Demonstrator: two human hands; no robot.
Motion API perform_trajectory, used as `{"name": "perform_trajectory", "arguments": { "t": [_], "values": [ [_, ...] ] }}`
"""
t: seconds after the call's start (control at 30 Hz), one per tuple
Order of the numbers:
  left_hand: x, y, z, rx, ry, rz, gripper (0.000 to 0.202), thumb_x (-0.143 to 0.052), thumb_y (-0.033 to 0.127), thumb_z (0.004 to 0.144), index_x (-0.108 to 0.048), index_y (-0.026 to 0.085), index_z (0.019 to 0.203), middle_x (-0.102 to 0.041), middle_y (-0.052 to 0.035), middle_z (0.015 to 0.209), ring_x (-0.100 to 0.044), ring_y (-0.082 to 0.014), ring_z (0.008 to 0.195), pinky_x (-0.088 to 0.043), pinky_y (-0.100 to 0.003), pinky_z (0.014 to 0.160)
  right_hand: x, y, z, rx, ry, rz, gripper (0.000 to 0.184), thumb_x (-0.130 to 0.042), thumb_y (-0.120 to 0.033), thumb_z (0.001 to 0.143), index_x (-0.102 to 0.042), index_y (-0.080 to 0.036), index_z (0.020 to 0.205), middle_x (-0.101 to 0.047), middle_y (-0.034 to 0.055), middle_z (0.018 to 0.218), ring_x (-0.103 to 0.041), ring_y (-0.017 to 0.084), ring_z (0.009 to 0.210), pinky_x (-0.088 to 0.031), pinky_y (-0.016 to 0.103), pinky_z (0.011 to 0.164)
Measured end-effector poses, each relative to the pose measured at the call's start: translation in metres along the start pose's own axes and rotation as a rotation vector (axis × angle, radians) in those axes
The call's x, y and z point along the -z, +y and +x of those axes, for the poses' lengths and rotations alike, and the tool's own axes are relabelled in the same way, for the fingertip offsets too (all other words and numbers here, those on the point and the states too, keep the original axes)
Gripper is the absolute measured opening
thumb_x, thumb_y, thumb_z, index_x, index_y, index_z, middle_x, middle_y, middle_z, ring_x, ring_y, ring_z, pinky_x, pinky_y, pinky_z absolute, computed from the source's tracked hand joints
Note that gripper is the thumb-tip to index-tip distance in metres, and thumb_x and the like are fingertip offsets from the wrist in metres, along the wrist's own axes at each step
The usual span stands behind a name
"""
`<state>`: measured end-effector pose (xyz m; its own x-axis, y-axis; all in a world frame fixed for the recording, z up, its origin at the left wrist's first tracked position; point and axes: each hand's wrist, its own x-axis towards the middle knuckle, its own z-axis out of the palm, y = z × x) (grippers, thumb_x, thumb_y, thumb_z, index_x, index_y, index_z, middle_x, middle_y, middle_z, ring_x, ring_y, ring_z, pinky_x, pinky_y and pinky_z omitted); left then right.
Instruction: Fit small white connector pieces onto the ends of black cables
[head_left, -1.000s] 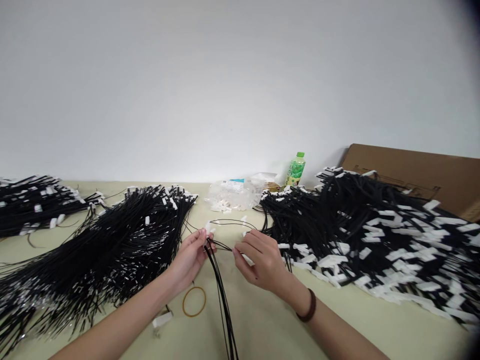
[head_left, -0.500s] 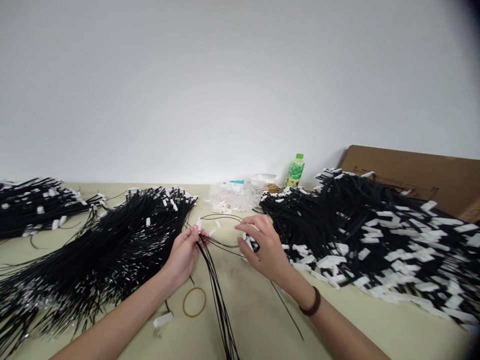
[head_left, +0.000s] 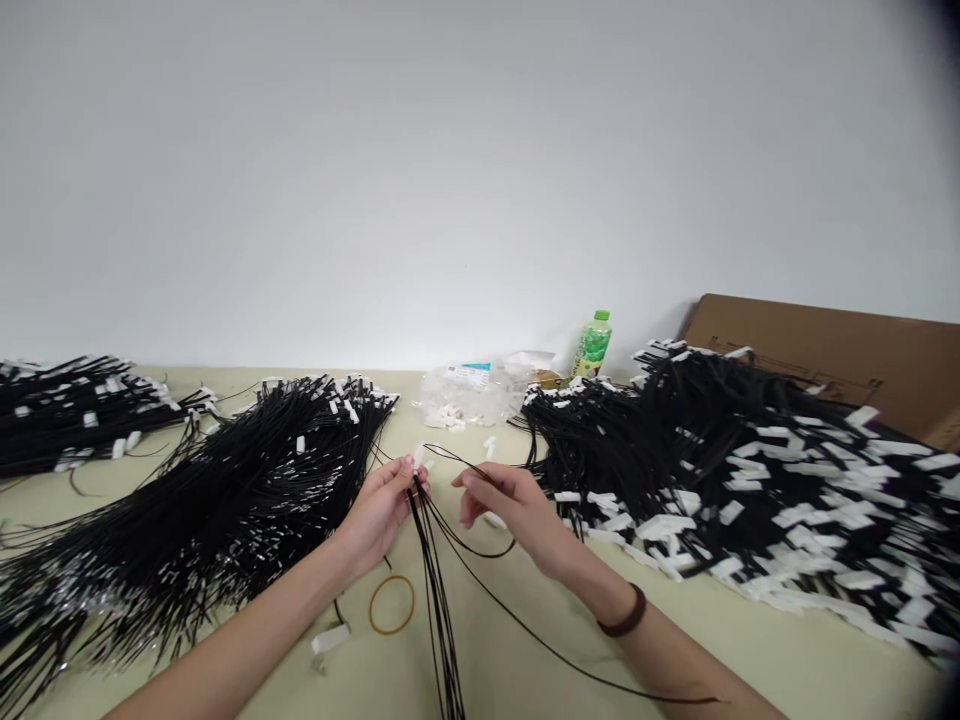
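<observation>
Near the middle of the table, my left hand [head_left: 386, 500] pinches a small bunch of thin black wires [head_left: 433, 590] between thumb and fingers. A white end piece [head_left: 418, 455] sticks up above its fingertips, and the wires hang down toward the front edge. To the right, my right hand [head_left: 514, 510] has its fingers curled and drawn together at a looped black wire [head_left: 480, 552]; the exact contact is partly hidden. One long strand curves away to the lower right, reaching my right forearm.
Large heaps of black wires with white ends lie left [head_left: 247, 500] and right [head_left: 675, 440]. A yellow rubber band [head_left: 391, 605] and a loose white piece [head_left: 330, 638] lie in front. Behind are a clear plastic bag [head_left: 469, 395], a green-capped bottle [head_left: 592, 345] and a cardboard sheet [head_left: 810, 345].
My right hand's fingers have drawn together and turned inward. The left hand shifted slightly right with the bunch. A wire loop now hangs lower between the hands, and a long strand swings to the lower right.
</observation>
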<state>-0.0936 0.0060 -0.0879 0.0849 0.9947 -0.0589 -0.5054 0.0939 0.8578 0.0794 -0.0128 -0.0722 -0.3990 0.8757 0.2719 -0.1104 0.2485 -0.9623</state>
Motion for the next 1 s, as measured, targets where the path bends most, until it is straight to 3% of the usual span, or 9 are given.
{"name": "perform_trajectory", "arguments": {
  "t": [0.17,0.3,0.43,0.53,0.63,0.77,0.9,1.0],
  "values": [
    [0.003,-0.003,0.003,-0.010,0.056,0.012,0.025,-0.074,0.031,0.060,-0.060,0.011,0.064,-0.056,-0.0012,0.065,-0.050,-0.0087,0.061,-0.044,-0.020,0.060,0.011,-0.009,0.002,0.049,0.215,0.283,0.022,-0.060,-0.035,0.077,-0.062,-0.014,0.082,-0.049,-0.0028,0.052,-0.044,0.007,0.051,-0.036,0.019,0.053],
    [0.009,-0.003,0.007,-0.050,0.059,0.027,0.030,-0.076,0.036,0.056,-0.059,0.012,0.064,-0.055,-0.0001,0.065,-0.050,-0.0092,0.061,-0.044,-0.021,0.060,0.017,-0.015,0.001,0.113,0.243,0.411,0.017,-0.063,-0.031,0.074,-0.065,-0.018,0.085,-0.047,-0.0034,0.054,-0.043,0.008,0.055,-0.038,0.021,0.059],
    [0.014,-0.002,0.011,-0.080,0.083,0.037,0.033,-0.077,0.038,0.053,-0.059,0.012,0.064,-0.054,0.0004,0.064,-0.050,-0.0093,0.061,-0.043,-0.022,0.061,0.018,-0.020,-0.002,0.155,0.097,0.265,0.007,-0.062,-0.020,0.070,-0.069,-0.019,0.070,-0.057,0.0021,0.074,-0.052,0.014,0.077,-0.039,0.027,0.076],
    [0.015,0.002,0.011,-0.115,0.102,0.040,0.034,-0.076,0.040,0.054,-0.057,0.013,0.063,-0.053,0.0010,0.063,-0.049,-0.0092,0.059,-0.043,-0.022,0.060,0.018,-0.021,-0.004,0.161,-0.099,0.053,0.019,-0.052,-0.015,0.071,-0.069,-0.020,0.065,-0.059,0.0049,0.091,-0.052,0.018,0.092,-0.037,0.029,0.081],
    [0.012,0.007,0.009,-0.182,0.114,0.058,0.034,-0.074,0.041,0.056,-0.055,0.014,0.062,-0.051,0.0022,0.061,-0.048,-0.0089,0.057,-0.042,-0.022,0.059,0.018,-0.019,-0.004,0.146,-0.212,-0.145,0.026,-0.045,-0.011,0.071,-0.068,-0.020,0.063,-0.059,0.0045,0.104,-0.049,0.019,0.102,-0.033,0.032,0.089],
    [-0.004,0.013,0.008,-0.290,0.119,0.091,0.033,-0.070,0.043,0.060,-0.053,0.015,0.062,-0.049,0.0035,0.060,-0.048,-0.0081,0.054,-0.042,-0.022,0.057,0.015,-0.009,-0.002,0.087,-0.135,-0.108,0.034,-0.040,-0.009,0.062,-0.069,-0.022,0.075,-0.056,0.0021,0.116,-0.044,0.021,0.113,-0.031,0.035,0.096],
    [-0.031,0.024,0.011,-0.325,0.089,0.192,0.030,-0.066,0.041,0.065,-0.053,0.015,0.067,-0.049,0.0037,0.058,-0.047,-0.0078,0.050,-0.040,-0.022,0.051,0.011,-0.003,0.001,0.029,-0.030,0.262,0.047,-0.042,-0.011,0.054,-0.065,-0.020,0.094,-0.056,0.0041,0.117,-0.042,0.022,0.117,-0.028,0.036,0.102],
    [-0.055,0.037,0.017,-0.374,0.062,0.287,0.022,-0.060,0.035,0.072,-0.052,0.015,0.069,-0.049,0.0031,0.059,-0.047,-0.0076,0.048,-0.041,-0.022,0.049,0.010,-0.003,0.003,-0.041,-0.043,0.509,0.051,-0.048,-0.014,0.061,-0.055,-0.021,0.111,-0.055,0.0064,0.118,-0.047,0.021,0.113,-0.030,0.039,0.101]
  ]
}}
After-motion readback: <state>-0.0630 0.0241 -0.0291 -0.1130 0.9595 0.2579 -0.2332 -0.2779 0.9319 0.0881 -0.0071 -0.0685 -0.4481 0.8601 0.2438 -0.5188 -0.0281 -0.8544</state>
